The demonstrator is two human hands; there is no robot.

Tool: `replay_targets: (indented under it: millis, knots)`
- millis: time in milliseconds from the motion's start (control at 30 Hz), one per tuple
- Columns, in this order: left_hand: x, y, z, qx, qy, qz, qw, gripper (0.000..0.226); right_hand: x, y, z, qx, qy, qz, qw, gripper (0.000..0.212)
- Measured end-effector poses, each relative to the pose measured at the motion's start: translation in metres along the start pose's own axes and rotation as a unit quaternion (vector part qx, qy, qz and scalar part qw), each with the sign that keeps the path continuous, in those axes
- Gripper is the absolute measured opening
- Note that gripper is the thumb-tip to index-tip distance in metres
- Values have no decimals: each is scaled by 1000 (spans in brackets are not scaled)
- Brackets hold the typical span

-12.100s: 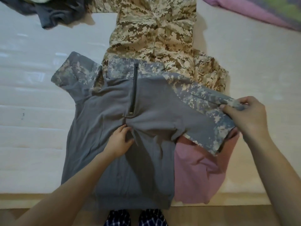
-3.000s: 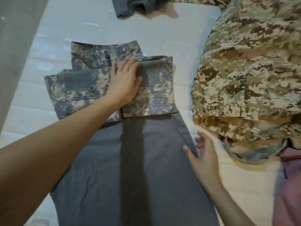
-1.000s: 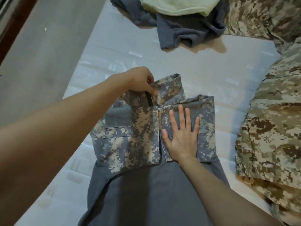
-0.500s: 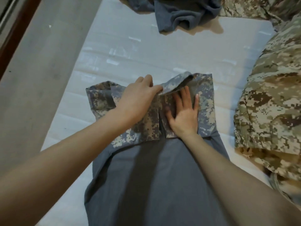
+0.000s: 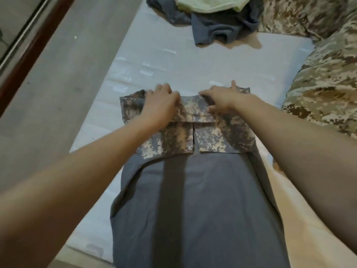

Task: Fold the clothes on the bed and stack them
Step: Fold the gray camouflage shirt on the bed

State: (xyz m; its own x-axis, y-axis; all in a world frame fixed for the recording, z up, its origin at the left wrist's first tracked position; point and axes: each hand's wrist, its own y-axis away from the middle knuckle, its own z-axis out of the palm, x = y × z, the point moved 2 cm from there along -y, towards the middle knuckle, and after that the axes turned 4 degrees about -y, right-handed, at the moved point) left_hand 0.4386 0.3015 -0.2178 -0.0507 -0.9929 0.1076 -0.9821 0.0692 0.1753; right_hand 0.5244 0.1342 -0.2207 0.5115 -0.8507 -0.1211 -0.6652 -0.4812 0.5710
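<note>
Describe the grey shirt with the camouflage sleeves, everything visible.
The shirt has a plain grey body of soft-looking cloth and sleeves in grey-tan digital camouflage. It lies flat and lengthwise on the white mattress, its hem end running out of the picture's bottom. Both sleeves are folded in across the chest and nearly meet at the middle, with the collar turned down over them. The left hand lies on the collar end, its grip unclear. The right hand pinches the collar band.

The shirt [image 5: 193,200] is plain slate grey in the body, with grey-and-beige pixel camo up top. The pile [image 5: 324,93] is tan-and-brown pixel camo. The crumpled garment [image 5: 218,29] is dark blue-grey, the cloth [image 5: 204,4] pale green, maybe yellowish. The mattress [image 5: 173,60] is whitish.
</note>
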Motion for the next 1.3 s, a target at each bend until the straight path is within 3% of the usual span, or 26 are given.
replay_targets:
  millis: [133, 200, 233, 300, 367, 500, 633, 800, 967, 1133, 1200, 1300]
  knots:
    - [-43, -14, -6, -122, 117, -105, 980, 65, 8, 11, 8, 101, 15, -6, 995, 38]
    - [-51, -14, -3, -167, 82, -85, 979, 65, 9, 18, 7, 110, 6, -19, 994, 16]
    - [-51, -12, -2, -168, 43, -62, 983, 55, 10, 21, 4, 94, -2, -16, 995, 13]
    - [-48, -7, -4, -124, -29, -5, 992, 28, 14, 27, -2, 48, -15, 1, 999, 16]
    - [-45, -3, -8, -67, -73, 24, 995, 32, 17, 32, -7, 40, -16, 20, 999, 15]
    - [-33, -4, -24, 30, -53, 37, 997, 16, 20, 45, -15, 194, 54, 31, 979, 16]
    - [-21, 14, -44, 143, -20, 30, 989, 24, 16, 79, -22, 337, 61, 33, 939, 30]
    - [5, 121, -21, 237, 43, 18, 970, 16, -10, 172, 34, 391, 36, 19, 919, 34]
    - [33, 228, 54, 160, 52, 3, 986, 17, -44, 236, 140, 358, 22, 32, 933, 18]
    - [40, 246, 95, 97, -9, -24, 995, 18, -60, 229, 194, 276, 57, 94, 955, 13]
    - [41, 249, 96, 81, -22, -20, 996, 21, -60, 231, 199, 229, 47, 108, 966, 18]
    - [41, 262, 88, 43, -20, 25, 999, 27, -58, 249, 199, 154, -11, 60, 986, 31]
